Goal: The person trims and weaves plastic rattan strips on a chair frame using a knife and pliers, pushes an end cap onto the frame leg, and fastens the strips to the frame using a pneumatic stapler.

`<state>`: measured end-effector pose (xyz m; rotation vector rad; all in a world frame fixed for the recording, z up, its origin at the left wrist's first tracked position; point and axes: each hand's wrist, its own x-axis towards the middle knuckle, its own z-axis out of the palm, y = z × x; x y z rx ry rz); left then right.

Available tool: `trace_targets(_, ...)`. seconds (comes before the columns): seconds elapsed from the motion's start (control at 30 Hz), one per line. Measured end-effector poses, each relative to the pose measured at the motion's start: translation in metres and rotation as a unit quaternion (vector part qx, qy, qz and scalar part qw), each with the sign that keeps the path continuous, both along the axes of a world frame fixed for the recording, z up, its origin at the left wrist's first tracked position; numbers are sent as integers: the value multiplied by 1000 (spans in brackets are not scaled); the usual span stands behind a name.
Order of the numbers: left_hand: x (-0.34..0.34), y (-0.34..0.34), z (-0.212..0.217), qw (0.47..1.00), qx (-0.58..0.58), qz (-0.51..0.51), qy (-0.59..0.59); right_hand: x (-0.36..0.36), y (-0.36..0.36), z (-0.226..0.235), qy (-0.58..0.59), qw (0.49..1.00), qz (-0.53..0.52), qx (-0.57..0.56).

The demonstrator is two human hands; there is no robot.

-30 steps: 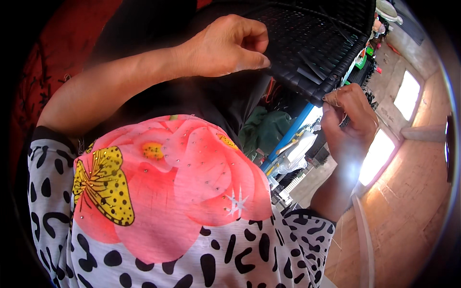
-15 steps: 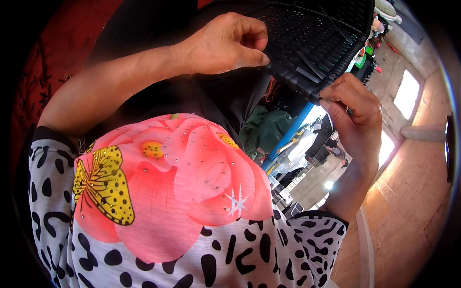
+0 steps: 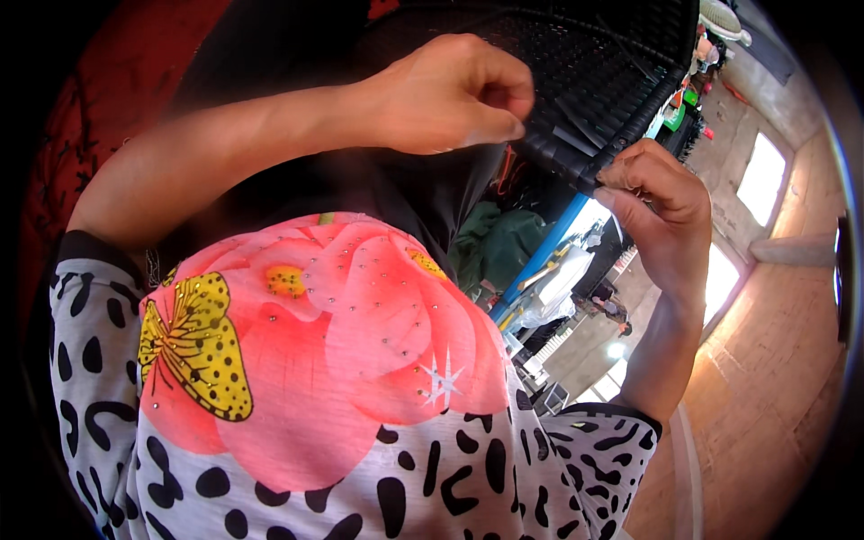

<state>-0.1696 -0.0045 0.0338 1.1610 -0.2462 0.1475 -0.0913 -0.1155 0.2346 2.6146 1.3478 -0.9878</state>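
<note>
A black woven wicker piece (image 3: 621, 85), like a seat or basket made of flat plastic strips, lies ahead of me at the upper middle. Its near edge (image 3: 565, 160) is wrapped in black strip and runs down to a corner on the right. My left hand (image 3: 459, 99) is closed in a pinch at that edge, thumb tip against forefinger; whatever is between them is too dark to make out. At the corner, my right hand (image 3: 666, 193) pinches the edge between thumb and fingers. A few loose-looking flat strips (image 3: 578, 126) lie across the weave between the hands.
Below the corner are a blue bar (image 3: 544, 250), dark green cloth (image 3: 504, 236) and clear plastic wrapping (image 3: 551, 301). Another person (image 3: 614, 310) is in the background. A white fan (image 3: 723, 20) and colourful items stand at the upper right; red fabric (image 3: 99, 108) is at left.
My left hand has moved right and slightly down along the wrapped edge, nearer to my right hand. The right hand stays at the corner with only a slight shift.
</note>
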Motion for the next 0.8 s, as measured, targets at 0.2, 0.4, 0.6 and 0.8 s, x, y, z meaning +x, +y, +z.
trace_targets(0.2,9,-7,21,998,-7,24,-63,-16,-36,-21,98,857,-419,283)
trace_targets(0.4,11,-13,18,997,10,18,-72,-18,-43,-25,152,847,-455,227)
trace_targets(0.6,14,-11,23,996,-53,-67,-24,-16,-35,-21,159,851,-456,207)
trace_targets(0.8,17,-8,24,990,-82,-116,1,-12,-27,-15,167,847,-479,159)
